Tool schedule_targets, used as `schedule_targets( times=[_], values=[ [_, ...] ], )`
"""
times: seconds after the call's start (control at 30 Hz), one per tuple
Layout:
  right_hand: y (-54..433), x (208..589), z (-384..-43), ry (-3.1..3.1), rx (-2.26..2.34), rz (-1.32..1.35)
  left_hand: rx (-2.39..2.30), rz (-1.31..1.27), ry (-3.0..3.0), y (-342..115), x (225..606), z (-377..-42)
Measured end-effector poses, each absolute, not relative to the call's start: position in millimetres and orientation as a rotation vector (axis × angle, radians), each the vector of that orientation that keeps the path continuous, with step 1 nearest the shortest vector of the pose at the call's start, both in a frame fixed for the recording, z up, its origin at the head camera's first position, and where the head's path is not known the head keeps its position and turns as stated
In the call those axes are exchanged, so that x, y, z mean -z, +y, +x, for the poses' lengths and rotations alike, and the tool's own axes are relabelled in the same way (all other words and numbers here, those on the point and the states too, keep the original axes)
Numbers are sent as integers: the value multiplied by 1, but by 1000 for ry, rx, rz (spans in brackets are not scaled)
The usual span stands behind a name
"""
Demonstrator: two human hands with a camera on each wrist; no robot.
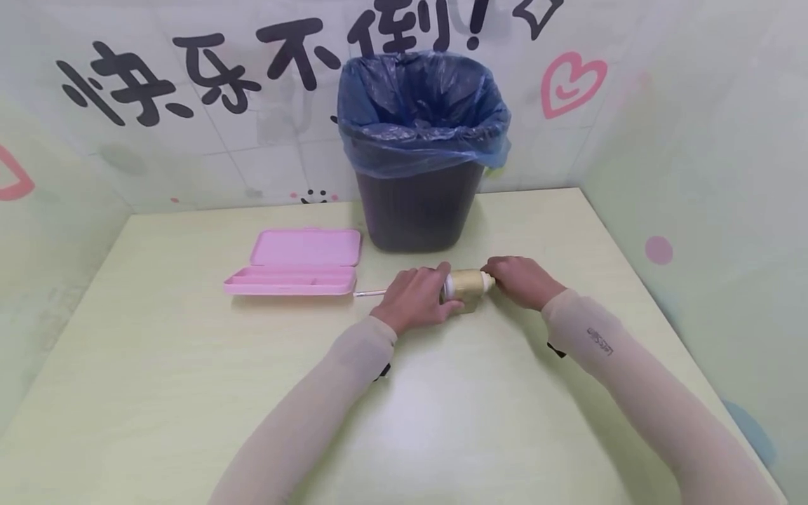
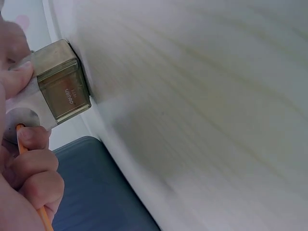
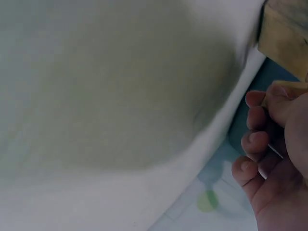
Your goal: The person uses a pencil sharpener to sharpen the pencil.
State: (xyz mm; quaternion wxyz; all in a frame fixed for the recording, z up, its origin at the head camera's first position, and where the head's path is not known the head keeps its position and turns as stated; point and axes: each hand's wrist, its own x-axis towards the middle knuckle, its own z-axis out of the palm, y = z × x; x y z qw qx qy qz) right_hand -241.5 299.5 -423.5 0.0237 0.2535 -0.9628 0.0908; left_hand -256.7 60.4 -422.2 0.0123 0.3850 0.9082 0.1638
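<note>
A gold-and-white crank pencil sharpener (image 1: pixel 468 283) lies between the two hands on the table. My left hand (image 1: pixel 413 296) curls its fingers round an orange pencil (image 2: pixel 45 219), whose end is in the round hole of the sharpener's pale face. The thumb of that hand rests on the sharpener body (image 2: pixel 65 94). In the head view, the pencil's other end (image 1: pixel 368 293) sticks out left of the hand. My right hand (image 1: pixel 519 280) pinches the cream crank knob (image 1: pixel 487 280) at the sharpener's right end; in the right wrist view the fingertips meet around a yellowish handle (image 3: pixel 291 86).
An open pink pencil case (image 1: pixel 290 280) lies to the left, its lid tilted back. Behind the hands stands a dark bin (image 1: pixel 416 210) lined with a blue bag (image 1: pixel 423 151). Walls with drawings close in the table (image 1: pixel 158 337) at the back and sides.
</note>
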Motion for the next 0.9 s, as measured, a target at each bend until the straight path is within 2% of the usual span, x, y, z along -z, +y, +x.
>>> schedule_targets(
  times=[0.17,0.53,0.9],
  values=[
    [299,429,-228,-3049,-364,756,-490,1201,2820,60,421,-257],
    [298,413,-189,-2945,-320,994,-473,1161,2801,59,419,-258],
    [303,383,-183,-2913,-362,995,-497,1159,2796,61,420,-257]
  ],
)
